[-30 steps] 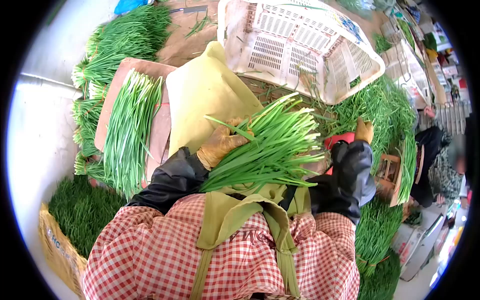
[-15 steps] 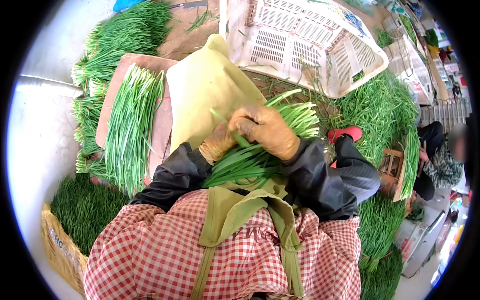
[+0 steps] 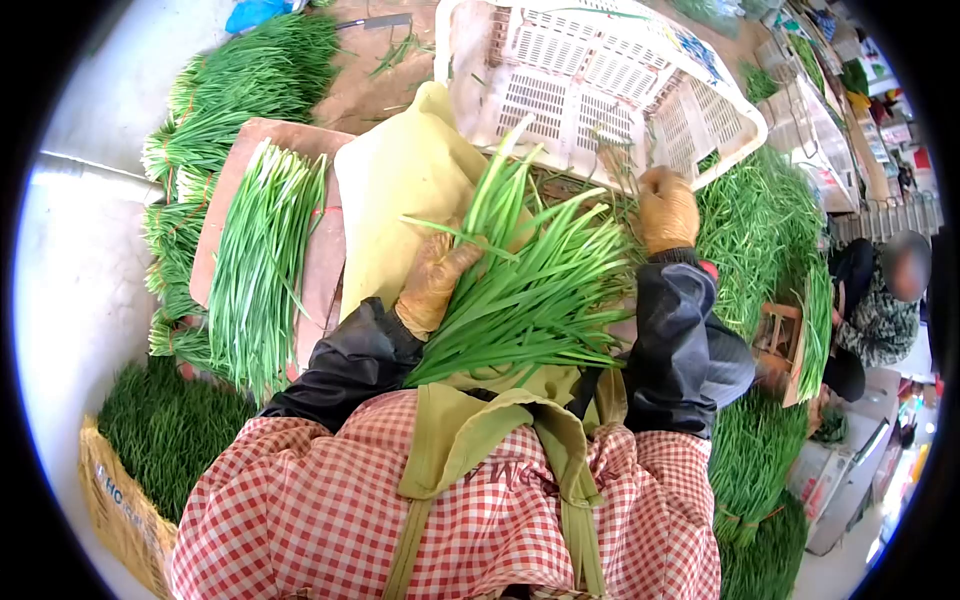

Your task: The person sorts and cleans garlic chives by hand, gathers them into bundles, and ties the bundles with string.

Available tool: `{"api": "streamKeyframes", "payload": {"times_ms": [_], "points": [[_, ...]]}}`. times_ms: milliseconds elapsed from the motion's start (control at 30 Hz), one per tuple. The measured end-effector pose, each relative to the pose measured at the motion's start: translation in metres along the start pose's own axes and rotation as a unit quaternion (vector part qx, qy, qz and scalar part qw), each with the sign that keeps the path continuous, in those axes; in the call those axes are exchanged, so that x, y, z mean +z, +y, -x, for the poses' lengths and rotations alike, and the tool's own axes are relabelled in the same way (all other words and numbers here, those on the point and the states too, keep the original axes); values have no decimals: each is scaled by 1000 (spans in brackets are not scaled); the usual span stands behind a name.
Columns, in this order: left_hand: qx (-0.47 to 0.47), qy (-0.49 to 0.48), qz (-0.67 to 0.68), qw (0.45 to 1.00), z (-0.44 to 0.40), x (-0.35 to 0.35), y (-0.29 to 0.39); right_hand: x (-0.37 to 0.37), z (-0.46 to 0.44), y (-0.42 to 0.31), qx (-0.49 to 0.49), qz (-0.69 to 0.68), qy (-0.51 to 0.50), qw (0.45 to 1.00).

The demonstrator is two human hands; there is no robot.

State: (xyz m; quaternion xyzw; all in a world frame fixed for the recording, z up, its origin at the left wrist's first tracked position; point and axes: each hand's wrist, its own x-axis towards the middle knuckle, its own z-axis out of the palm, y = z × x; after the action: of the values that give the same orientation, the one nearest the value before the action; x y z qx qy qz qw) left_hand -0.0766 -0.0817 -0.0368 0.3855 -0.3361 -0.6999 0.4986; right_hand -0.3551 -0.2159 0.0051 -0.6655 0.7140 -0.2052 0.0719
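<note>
A loose bunch of green chives (image 3: 545, 280) lies fanned out over my lap, pale cut ends pointing up and right. My left hand (image 3: 436, 283), in a tan-orange glove, grips the bunch at its left side. My right hand (image 3: 668, 212), gloved alike, is away from the bunch, just below the rim of the white plastic crate (image 3: 545, 95). Its fingers are curled closed; whatever they hold is hidden, though thin dry strands show beside them. Pale yellow cloth (image 3: 400, 190) covers the area behind my left hand.
A tied chive bundle (image 3: 268, 255) lies on a brown board (image 3: 325, 150) at left, with stacked bundles (image 3: 255, 85) behind. Loose chives (image 3: 760, 240) are heaped at right. A knife (image 3: 380, 20) lies at the back. Another person (image 3: 890, 310) sits at far right.
My right hand has moved from beside my left hand to the right, toward the crate. The chives have spread open, and my left hand now holds them alone.
</note>
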Motion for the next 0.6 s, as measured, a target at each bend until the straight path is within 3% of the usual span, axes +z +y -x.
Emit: {"api": "streamKeyframes", "payload": {"times_ms": [33,67,100,133,200,233,300,367,433,467,533,567,600], "points": [[38,52,-4,998,-1,1,2,-1,-2,-3,-5,-9,2,1000],[71,99,0,993,-1,4,0,-8,0,-3,24,-101,13,995],[67,97,-3,993,0,3,1,-14,3,-3,57,-192,24,979],[55,105,32,992,2,3,0,-20,8,-2,66,-190,26,979],[27,113,104,988,2,3,-3,-33,20,-1,138,-419,-39,896],[39,134,60,988,0,4,-4,-42,28,2,146,-416,-31,897],[-19,113,83,990,-1,3,-3,-56,51,5,204,-366,-108,902],[-61,93,84,990,0,1,-2,-56,73,0,205,-448,-97,865],[-93,72,84,989,-3,-1,-5,-49,86,8,34,-348,-14,937],[-71,85,107,988,-5,-2,-10,-51,90,6,33,-351,-13,936],[-64,66,158,983,-3,-3,-13,-55,91,1,-121,-330,-40,935],[-58,67,155,984,-3,0,-7,-51,88,0,-126,-334,-39,933],[-38,38,126,991,-2,5,-1,-46,87,0,-64,-361,-33,930]]}}
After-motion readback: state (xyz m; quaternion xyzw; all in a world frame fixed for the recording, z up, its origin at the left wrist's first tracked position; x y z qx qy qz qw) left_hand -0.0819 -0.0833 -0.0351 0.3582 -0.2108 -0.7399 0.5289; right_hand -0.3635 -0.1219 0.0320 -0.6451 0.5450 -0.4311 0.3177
